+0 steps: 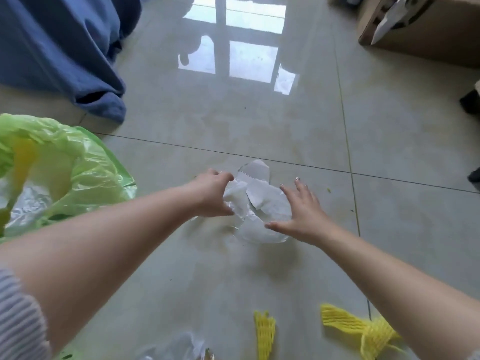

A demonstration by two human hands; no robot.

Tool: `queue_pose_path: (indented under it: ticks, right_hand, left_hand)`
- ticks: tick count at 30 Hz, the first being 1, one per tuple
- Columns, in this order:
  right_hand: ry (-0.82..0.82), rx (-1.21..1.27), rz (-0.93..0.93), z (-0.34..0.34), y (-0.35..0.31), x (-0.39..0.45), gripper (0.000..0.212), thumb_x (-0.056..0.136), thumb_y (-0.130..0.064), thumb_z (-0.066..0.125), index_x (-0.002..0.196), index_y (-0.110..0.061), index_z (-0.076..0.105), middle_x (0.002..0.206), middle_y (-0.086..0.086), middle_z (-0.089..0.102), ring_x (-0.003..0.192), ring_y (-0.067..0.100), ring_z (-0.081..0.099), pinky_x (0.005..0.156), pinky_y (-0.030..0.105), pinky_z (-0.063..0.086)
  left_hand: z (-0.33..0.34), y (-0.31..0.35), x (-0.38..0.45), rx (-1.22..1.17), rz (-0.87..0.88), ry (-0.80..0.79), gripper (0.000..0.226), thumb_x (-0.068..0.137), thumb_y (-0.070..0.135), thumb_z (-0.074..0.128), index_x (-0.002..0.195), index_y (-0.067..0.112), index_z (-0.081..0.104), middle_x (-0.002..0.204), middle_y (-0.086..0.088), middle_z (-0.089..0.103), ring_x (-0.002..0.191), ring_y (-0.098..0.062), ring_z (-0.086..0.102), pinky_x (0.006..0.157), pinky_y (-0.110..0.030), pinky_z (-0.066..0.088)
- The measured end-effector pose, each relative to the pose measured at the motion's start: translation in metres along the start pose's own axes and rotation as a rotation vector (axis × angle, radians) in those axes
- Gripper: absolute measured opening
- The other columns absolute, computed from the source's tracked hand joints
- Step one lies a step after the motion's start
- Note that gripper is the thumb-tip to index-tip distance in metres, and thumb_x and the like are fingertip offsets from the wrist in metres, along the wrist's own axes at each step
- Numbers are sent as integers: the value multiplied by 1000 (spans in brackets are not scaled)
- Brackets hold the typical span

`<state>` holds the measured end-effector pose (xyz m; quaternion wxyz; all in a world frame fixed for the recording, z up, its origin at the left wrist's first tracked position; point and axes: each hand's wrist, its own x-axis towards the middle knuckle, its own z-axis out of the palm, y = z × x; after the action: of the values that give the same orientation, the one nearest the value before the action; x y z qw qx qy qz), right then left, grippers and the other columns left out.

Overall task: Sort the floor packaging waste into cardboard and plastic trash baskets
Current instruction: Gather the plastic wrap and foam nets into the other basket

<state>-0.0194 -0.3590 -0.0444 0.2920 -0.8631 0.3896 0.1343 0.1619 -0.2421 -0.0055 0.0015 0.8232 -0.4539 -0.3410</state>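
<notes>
Green bin liner [85,162] gapes off to the left of my left hand [211,194], which pinches the crumpled clear plastic [259,203]; my right hand [301,214] spreads flat against its other side. Flimsy stuff, a loose torn flap could slip free mid-lift.

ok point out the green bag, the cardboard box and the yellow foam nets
green bag [85,162]: head view, on its crinkled upper wall
cardboard box [441,35]: head view, on its brown side
yellow foam nets [265,333]: head view, on the left net's mesh
</notes>
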Motion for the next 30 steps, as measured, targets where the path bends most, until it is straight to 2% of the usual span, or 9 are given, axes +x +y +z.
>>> queue_pose_path:
  ticks: [4,8,11,14,18,21,24,27,30]
  right_hand:
    - [-96,-177,-8,30,9,27,112,67,-63,68,148,-34,-3,158,-1,-15,146,20,-10,113,54,22]
    - [-83,-346,-29,58,20,38,103,72,-56,67,148,-32,2,155,5,10,142,25,14,107,44,30]
    - [30,-331,-89,70,27,36,75,80,-46,63,143,-32,24,139,6,32,130,27,30,99,39,35]
    - [42,-229,-97,80,28,31,44,87,-30,55,128,-22,43,121,8,43,115,29,41,86,37,43]
    - [-28,-153,-122,91,26,24,25,87,-14,48,112,-12,47,114,12,54,104,33,53,69,35,37]
    - [-38,-60,-112,87,33,14,13,84,-16,53,95,-17,47,106,13,59,97,34,56,65,30,30]
    - [-18,-5,-115,80,41,-5,18,81,-16,55,82,-19,37,84,7,54,79,31,48,60,32,29]
    - [-22,-6,-146,73,43,-28,23,82,-23,60,81,-20,37,82,4,52,75,27,42,58,32,27]
    - [23,-37,-183,66,44,-48,22,80,-25,62,91,-15,46,100,9,58,87,33,52,61,32,30]
  left_hand:
    - [39,9,41,62,-77,-67,111,70,52,73,150,31,-1,158,-11,-5,145,-35,7,115,-43,19]
    - [76,6,62,135,-107,-126,116,62,63,72,148,36,-1,155,-11,5,143,-33,13,112,-48,28]
    - [96,4,63,188,-82,-26,96,64,62,70,143,34,22,145,-8,24,135,-34,26,107,-45,35]
    - [107,7,59,168,-99,56,56,76,47,64,123,23,45,131,-8,40,124,-31,39,99,-39,38]
    - [119,10,48,-6,-72,-3,8,82,23,55,84,19,49,107,-9,61,100,-30,55,72,-29,39]
    - [128,7,37,-57,-58,-13,23,83,18,54,66,21,37,84,-5,53,86,-29,51,62,-25,32]
    - [130,6,19,-95,-11,10,31,80,11,52,60,19,31,64,4,39,73,-25,40,49,-26,23]
    - [131,3,0,-151,41,38,18,76,6,50,64,15,40,66,0,44,70,-26,40,49,-27,23]
    - [131,-1,-25,-125,83,98,15,76,5,48,72,18,42,76,-5,50,73,-30,45,57,-29,30]
